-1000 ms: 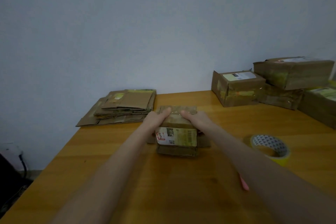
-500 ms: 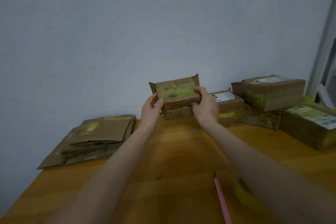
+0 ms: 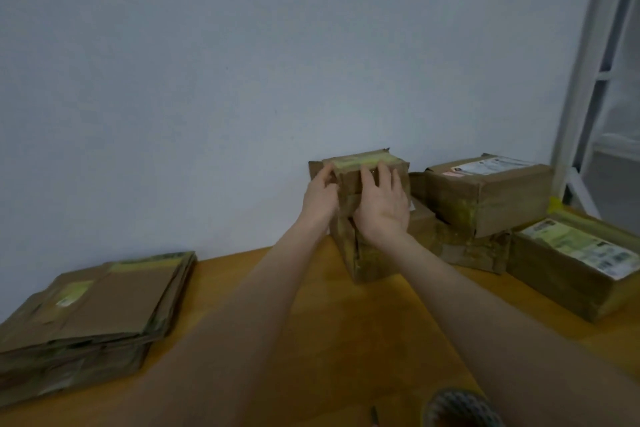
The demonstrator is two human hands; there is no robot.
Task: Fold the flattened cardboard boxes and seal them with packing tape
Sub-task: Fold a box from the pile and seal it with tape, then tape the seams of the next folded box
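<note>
A pale grey wall (image 3: pixel 207 80) fills the upper part of the view, and a white metal frame (image 3: pixel 588 80) stands against it at the far right. Below runs the wooden table (image 3: pixel 311 340). On its left end lies the stack of flattened boxes (image 3: pixel 104 302), brown cardboard sheets piled flat, some with yellow-green tape strips.

On the right end sit sealed boxes: a labelled box (image 3: pixel 554 284) nearest the right edge, and beside it a top box (image 3: pixel 485 194) with a white label, resting on a bottom box (image 3: pixel 464 246). Left of that pair, close to the wall, a standing box (image 3: pixel 367 260) rests on the table.

The folded box (image 3: pixel 360 161) is up at the back of the table, directly above the standing box and near the wall, with a yellow-green tape strip along its top. Whether it touches the box beneath cannot be told.

Both bare forearms reach forward to it. The left hand (image 3: pixel 320 199) grips its left end, fingers curled round the edge. The right hand (image 3: pixel 381 208) lies on the near face, back toward the camera, its fingers (image 3: pixel 384 173) spread and fairly straight, pressed flat with tips near the top edge.

At the bottom edge, under the right forearm, part of a tape roll (image 3: pixel 457 409) shows, blurred
</note>
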